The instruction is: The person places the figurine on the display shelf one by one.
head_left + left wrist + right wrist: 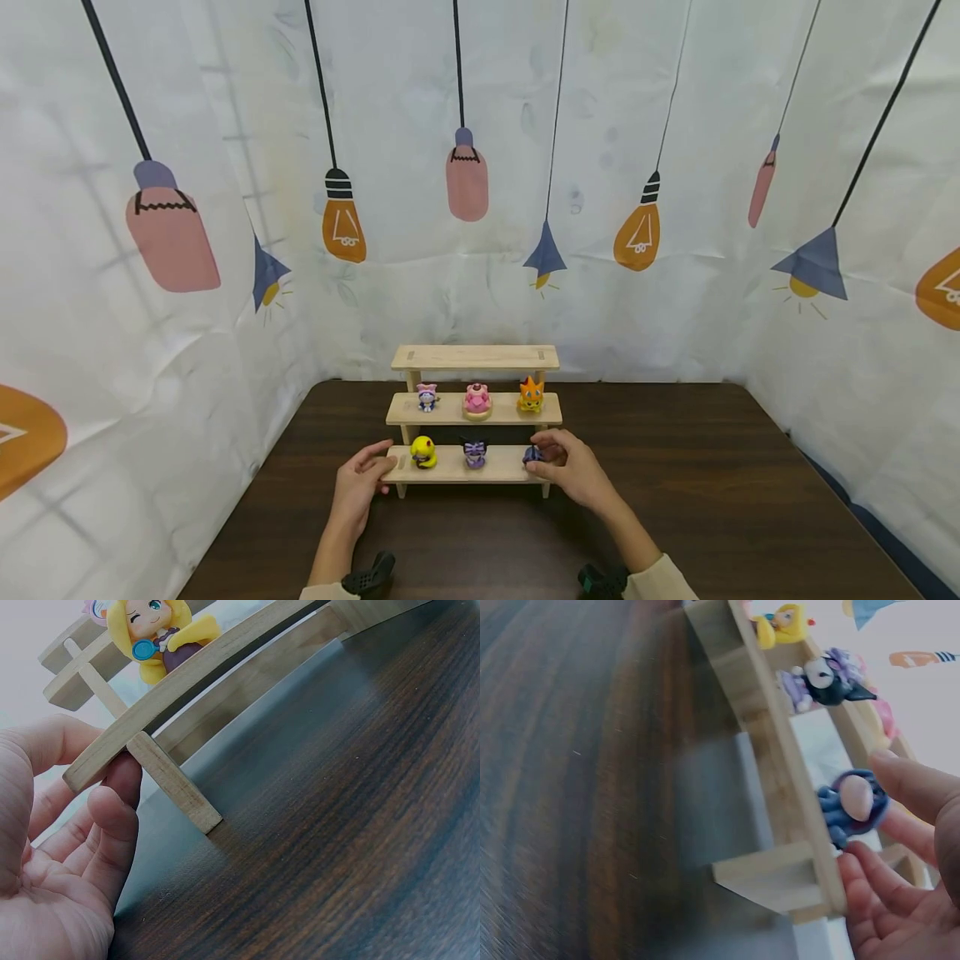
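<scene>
A three-step wooden display stand (pixel 487 477) holds small toy figurines. My left hand (pixel 358 486) grips the left end of its lowest shelf; in the left wrist view the fingers (pixel 120 780) curl under the board beside the front leg. On that shelf, a blue figurine with a pale muzzle (pixel 855 801) stands at the right end, and my right hand (pixel 572 468) pinches it between thumb and fingers. A yellow-haired figurine (pixel 423 452) stands at the left, and a purple-and-black figurine (pixel 474 453) in the middle.
On the middle shelf stand a white-and-purple figurine (pixel 427 397), a pink figurine (pixel 477 401) and an orange figurine (pixel 530 395). The top shelf (pixel 474 357) rises behind them. The stand is on a dark wooden table (pixel 675 467), with a lamp-patterned curtain (pixel 480 292) around it.
</scene>
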Tool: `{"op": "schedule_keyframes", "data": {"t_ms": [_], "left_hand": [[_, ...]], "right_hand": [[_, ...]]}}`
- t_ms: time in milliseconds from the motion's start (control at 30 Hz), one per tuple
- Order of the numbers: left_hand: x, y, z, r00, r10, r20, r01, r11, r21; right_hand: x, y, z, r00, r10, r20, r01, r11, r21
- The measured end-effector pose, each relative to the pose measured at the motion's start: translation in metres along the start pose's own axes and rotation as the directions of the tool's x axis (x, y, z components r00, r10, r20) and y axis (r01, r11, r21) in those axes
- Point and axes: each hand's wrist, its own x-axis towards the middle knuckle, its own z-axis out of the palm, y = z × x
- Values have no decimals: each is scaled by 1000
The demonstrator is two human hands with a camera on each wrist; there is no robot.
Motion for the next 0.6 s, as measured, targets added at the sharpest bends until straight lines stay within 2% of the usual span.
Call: {"op": "schedule_keyframes", "data": {"t_ms": [333, 600], "left_hand": [[-2, 3, 0, 1000, 4, 0, -4, 1000, 1], [-2, 3, 0, 1000, 7, -11, -7, 1000, 15]], "right_hand": [[-3, -2, -39, 988, -41, 146, 46, 998, -32], [-6, -2, -68, 993, 13, 114, -13, 1000, -5]]}}
